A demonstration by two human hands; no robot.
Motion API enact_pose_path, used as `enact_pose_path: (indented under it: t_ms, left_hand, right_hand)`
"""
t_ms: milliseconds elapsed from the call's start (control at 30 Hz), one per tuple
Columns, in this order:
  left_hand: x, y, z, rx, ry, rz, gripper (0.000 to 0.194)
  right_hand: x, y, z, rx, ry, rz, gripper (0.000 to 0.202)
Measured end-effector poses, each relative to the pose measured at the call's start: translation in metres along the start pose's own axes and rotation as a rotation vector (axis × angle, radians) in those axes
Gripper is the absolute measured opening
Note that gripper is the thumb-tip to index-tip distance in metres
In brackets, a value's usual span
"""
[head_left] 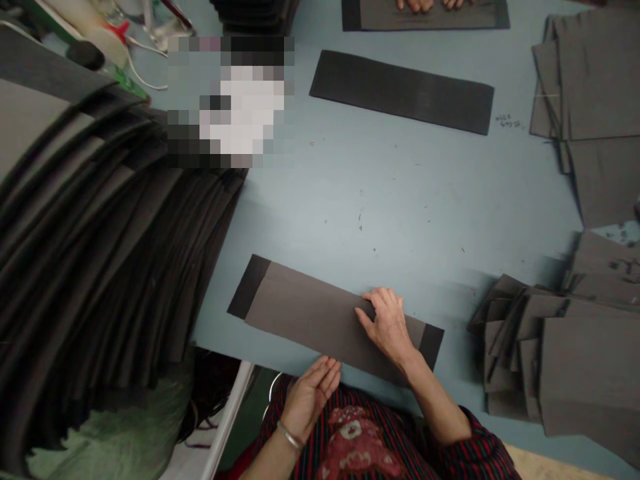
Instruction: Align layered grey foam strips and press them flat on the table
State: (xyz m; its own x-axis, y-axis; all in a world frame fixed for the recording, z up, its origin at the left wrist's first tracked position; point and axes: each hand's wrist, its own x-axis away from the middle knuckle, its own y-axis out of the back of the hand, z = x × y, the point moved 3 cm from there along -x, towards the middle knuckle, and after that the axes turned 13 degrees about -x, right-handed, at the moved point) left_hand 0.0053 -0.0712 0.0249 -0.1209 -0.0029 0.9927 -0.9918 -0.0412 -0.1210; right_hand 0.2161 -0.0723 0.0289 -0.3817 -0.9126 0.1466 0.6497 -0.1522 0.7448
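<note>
A long strip [300, 300], brownish grey with black ends, lies slantwise on the table near its front edge. On the right half of this strip rests my right hand [387, 323], thumb apart and fingers bent slightly over the far edge. My left hand [313, 397] is palm up at the strip's near edge, its fingers stretched out and close together. The fingertips come up to that edge; whether they touch it is hard to see. Neither hand grips anything that I can make out.
Long dark sheets [150, 267] are piled at the left. Grey pieces [590, 373] are stacked at the right, with more pieces [600, 80] behind them. A dark strip [400, 93] lies across the table. At the far side, another person's hands [420, 5] touch a similar strip.
</note>
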Motion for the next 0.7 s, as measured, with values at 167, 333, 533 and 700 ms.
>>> enact_pose_path:
  t_ms: [167, 333, 533, 700]
  left_hand:
    - [0.009, -0.018, -0.029, 0.097, -0.188, 0.05, 0.01]
    - [-0.006, -0.016, -0.07, -0.09, -0.566, -0.102, 0.014]
    - [-0.042, 0.011, -0.147, -0.136, -0.941, -0.334, 0.027]
    - [-0.049, 0.004, -0.223, -0.282, -0.989, -0.475, 0.025]
  right_hand:
    - [-0.013, 0.005, -0.01, 0.018, -0.011, -0.02, 0.033]
    - [-0.028, 0.007, -0.011, 0.029, -0.007, -0.011, 0.03]
    - [-0.063, 0.002, 0.003, -0.096, 0.071, -0.086, 0.029]
    - [-0.135, -0.022, 0.043, -0.128, 0.159, -0.095, 0.033]
